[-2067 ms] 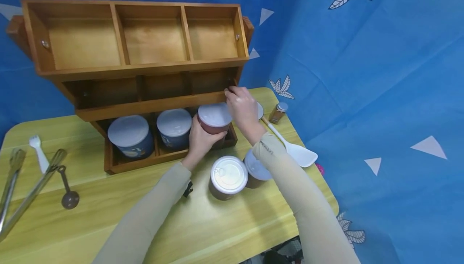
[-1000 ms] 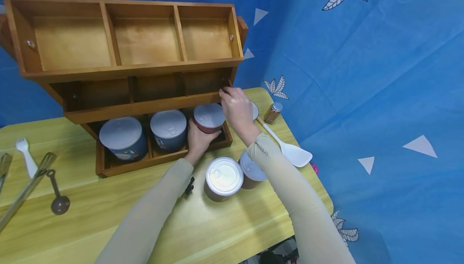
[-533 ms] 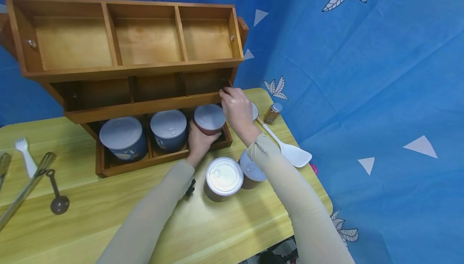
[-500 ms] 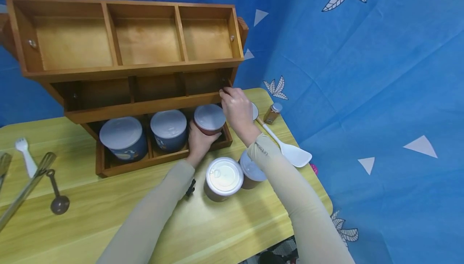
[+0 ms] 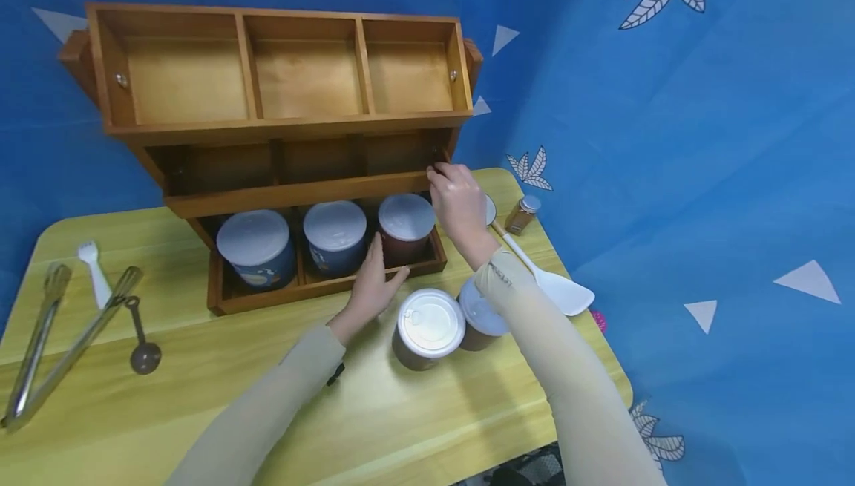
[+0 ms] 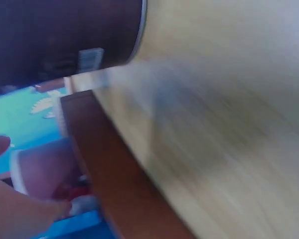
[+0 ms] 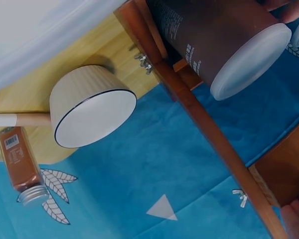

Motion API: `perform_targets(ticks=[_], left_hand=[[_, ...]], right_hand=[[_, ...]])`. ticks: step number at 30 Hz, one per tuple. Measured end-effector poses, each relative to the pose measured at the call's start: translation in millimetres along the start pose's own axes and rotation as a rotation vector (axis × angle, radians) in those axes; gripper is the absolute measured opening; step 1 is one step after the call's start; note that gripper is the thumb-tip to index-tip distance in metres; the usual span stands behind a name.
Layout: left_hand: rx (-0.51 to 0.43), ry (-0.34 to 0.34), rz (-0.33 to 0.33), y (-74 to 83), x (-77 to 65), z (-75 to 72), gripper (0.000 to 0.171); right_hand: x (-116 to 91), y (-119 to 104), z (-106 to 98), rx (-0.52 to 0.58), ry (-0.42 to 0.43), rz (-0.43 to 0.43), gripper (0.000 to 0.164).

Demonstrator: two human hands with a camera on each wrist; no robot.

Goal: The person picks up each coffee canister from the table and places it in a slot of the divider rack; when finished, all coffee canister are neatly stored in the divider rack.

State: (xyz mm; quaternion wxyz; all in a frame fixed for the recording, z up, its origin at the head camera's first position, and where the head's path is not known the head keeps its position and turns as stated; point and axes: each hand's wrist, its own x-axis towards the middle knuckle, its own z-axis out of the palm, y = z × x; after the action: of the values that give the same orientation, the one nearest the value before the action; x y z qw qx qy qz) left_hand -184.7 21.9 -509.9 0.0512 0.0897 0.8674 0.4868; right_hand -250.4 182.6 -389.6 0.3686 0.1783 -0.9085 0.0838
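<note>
A tiered wooden storage box (image 5: 327, 193) stands with its upper trays raised. My right hand (image 5: 459, 202) grips the right end of its middle tray; in the right wrist view those fingers (image 7: 295, 216) lie at the wood. A brown canister with a white lid (image 5: 406, 217) stands in the bottom tray's right compartment, its print showing in the right wrist view. Just in front of it my left hand (image 5: 371, 291) is spread, fingers extended beside the canister and holding nothing. Two blue canisters, one in the middle (image 5: 335, 228) and one on the left (image 5: 255, 241), fill the other compartments.
Two lidded canisters, one nearer (image 5: 430, 326) and one partly behind my sleeve (image 5: 479, 312), stand on the table. Rightward are a white spatula (image 5: 564, 293), a cup (image 7: 92, 107) and a spice bottle (image 5: 523, 215). Tongs (image 5: 40, 337), a fork (image 5: 95, 274) and a scoop (image 5: 143, 356) lie left.
My left hand has let go of the brown canister, which now sits lower in the right compartment, and has drawn back toward me. The right hand keeps its hold on the tray. The head view has shifted.
</note>
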Motion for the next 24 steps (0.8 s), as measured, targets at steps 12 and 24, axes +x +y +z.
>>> perform_targets(ticks=[12,24], left_hand=[[-0.007,0.493,0.430,1.6,-62.6,-126.4,0.044],[0.506,0.774,0.365,-31.8,-43.3,-262.7,0.025]], right_hand=[[-1.6,4.0,-2.3,0.050,-0.038,0.018,0.019],[0.6,-2.3,1.3,0.069,0.017,-0.018,0.018]])
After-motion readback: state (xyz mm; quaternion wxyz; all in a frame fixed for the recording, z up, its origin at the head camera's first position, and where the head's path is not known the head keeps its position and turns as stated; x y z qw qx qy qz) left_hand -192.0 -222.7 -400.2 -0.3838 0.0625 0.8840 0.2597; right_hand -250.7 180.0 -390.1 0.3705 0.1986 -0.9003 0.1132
